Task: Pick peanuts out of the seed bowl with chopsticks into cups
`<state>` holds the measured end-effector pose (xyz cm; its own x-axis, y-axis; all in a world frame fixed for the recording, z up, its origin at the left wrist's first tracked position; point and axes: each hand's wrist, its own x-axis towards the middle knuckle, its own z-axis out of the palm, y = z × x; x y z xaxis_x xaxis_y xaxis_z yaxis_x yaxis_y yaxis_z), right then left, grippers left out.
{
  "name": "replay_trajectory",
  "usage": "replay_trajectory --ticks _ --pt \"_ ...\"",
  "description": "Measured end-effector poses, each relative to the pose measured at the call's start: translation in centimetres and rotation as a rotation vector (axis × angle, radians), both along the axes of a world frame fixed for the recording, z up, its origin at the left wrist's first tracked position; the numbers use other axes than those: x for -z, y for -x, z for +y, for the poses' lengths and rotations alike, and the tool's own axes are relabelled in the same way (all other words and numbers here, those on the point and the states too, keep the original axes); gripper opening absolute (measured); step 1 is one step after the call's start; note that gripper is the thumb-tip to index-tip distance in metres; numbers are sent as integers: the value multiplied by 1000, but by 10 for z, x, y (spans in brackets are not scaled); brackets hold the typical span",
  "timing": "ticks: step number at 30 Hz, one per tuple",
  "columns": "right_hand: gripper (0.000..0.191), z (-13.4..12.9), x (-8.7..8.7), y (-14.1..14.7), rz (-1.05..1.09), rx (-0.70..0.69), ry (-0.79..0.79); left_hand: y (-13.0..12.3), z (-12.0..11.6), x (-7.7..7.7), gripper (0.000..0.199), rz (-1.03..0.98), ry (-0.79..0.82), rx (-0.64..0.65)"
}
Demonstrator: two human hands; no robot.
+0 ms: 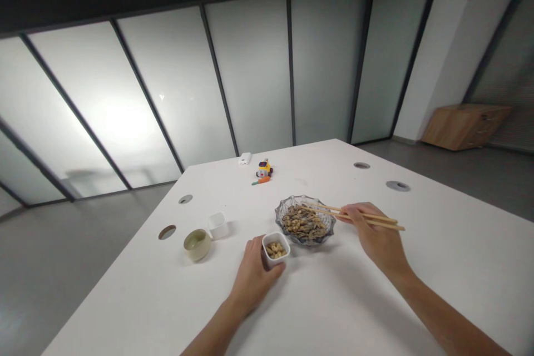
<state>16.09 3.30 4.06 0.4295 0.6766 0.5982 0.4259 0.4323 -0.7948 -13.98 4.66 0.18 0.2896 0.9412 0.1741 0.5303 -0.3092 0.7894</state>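
My left hand [255,272] grips a small white square cup [276,262] from its left and near side. Pale brown pieces that look like peanuts [275,250] lie inside it. Just behind and to the right stands a scalloped glass bowl [329,232], filled with a mix of seeds and nuts [303,221] too small to name surely. My right hand [373,233], right of the bowl, is closed around a pair of wooden chopsticks [381,219]. Their tips reach over the bowl's contents; whether they pinch a piece cannot be made out.
Left of my left hand are a greenish round cup [197,246] and another white square cup [217,226]. Farther back on the white table [200,306] are a yellow toy vehicle [264,168], an orange carrot-shaped item [262,181] and a white device [245,159]. Round cable holes pierce the tabletop.
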Motion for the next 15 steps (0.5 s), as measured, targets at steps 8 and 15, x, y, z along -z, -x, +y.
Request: replay_trajectory --ticks 8,15 --pt "37 8 17 8 -330 -35 -50 0 -1 -2 47 8 -8 2" --pt "43 15 24 8 -326 -20 -30 1 1 1 49 3 -14 1"
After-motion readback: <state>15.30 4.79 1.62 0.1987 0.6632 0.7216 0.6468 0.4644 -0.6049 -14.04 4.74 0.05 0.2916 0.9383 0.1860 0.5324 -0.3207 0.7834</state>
